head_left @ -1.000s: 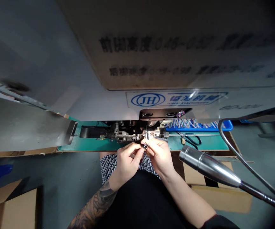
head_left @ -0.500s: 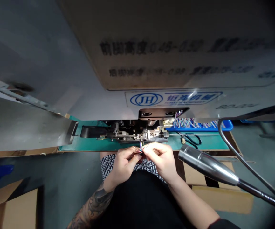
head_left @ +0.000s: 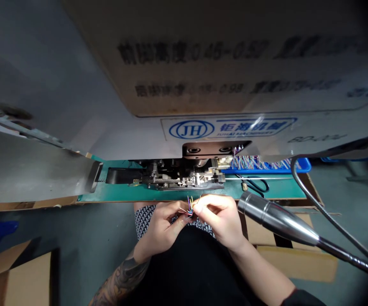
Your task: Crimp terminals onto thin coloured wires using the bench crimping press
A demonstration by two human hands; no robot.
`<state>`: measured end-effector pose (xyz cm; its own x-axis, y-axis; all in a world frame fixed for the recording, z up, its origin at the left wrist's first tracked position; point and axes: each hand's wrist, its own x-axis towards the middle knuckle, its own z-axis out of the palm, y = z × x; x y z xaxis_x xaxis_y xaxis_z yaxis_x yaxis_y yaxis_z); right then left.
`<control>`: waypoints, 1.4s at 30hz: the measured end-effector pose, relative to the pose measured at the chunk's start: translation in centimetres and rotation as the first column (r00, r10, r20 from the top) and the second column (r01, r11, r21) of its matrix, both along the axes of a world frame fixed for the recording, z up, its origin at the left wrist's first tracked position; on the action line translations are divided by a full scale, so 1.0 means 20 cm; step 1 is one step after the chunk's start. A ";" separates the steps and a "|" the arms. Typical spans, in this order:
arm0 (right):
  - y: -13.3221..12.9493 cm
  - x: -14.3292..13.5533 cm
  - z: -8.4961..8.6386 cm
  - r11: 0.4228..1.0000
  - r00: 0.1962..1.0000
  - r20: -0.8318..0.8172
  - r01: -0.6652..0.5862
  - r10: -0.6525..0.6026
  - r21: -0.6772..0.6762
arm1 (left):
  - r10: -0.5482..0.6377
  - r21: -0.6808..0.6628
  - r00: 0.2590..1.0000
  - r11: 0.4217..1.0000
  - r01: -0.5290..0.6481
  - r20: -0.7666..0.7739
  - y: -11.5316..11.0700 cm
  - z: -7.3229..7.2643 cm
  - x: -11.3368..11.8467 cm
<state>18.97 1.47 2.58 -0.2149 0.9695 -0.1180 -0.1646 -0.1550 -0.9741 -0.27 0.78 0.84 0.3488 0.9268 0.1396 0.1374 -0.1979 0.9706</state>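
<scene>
A small bundle of thin coloured wires (head_left: 190,209) fans out between my two hands, its ends pointing up and to the left. My left hand (head_left: 166,223) pinches the bundle from the left, thumb against fingers. From the right, my right hand (head_left: 218,216) is closed with thumb and fingertip together on wires of the same bundle. Just beyond the hands is the crimping machine's metal head (head_left: 186,180), not touched by them. The wires' lower part is hidden by the fingers.
A blue tray (head_left: 305,165) of cut wires and dark-handled scissors (head_left: 257,185) lie on the green bench (head_left: 286,191). A metal lamp (head_left: 276,221) on a flexible neck juts in at right. The machine housing (head_left: 116,136) hangs overhead; cardboard (head_left: 27,276) is on the floor at left.
Both hands have drawn back slightly from the machine head towards my body, carrying the wire bundle along. The wires now show more spread out. My view has shifted a little.
</scene>
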 end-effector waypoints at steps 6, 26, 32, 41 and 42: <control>-0.01 0.01 -0.07 0.997 0.991 -0.133 -0.027 0.017 -0.076 | 0.014 0.063 1.000 0.998 -0.014 0.000 0.00 0.03 0.01; -0.02 -0.01 -0.08 0.986 0.946 -0.316 -0.112 0.068 -0.124 | -0.117 -0.054 0.986 0.991 0.124 0.116 -0.02 0.01 -0.01; -0.01 -0.01 -0.04 0.983 0.947 -0.305 -0.145 0.105 -0.110 | -0.184 -0.168 0.967 0.962 0.214 0.174 -0.02 -0.02 -0.02; 0.00 0.02 0.01 0.998 0.993 -0.103 -0.066 0.064 -0.020 | -0.276 -0.243 0.955 0.924 0.294 0.107 -0.02 -0.01 -0.05; -0.01 0.02 0.01 1.000 0.998 -0.060 -0.029 0.029 0.000 | -0.272 -0.254 0.955 0.922 0.294 0.117 -0.03 -0.01 -0.05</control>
<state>19.36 1.28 2.80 -0.2496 0.9627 -0.1045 -0.2186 -0.1612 -0.9624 -1.34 0.23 0.72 0.6000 0.7977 -0.0602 0.0357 0.0485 0.9982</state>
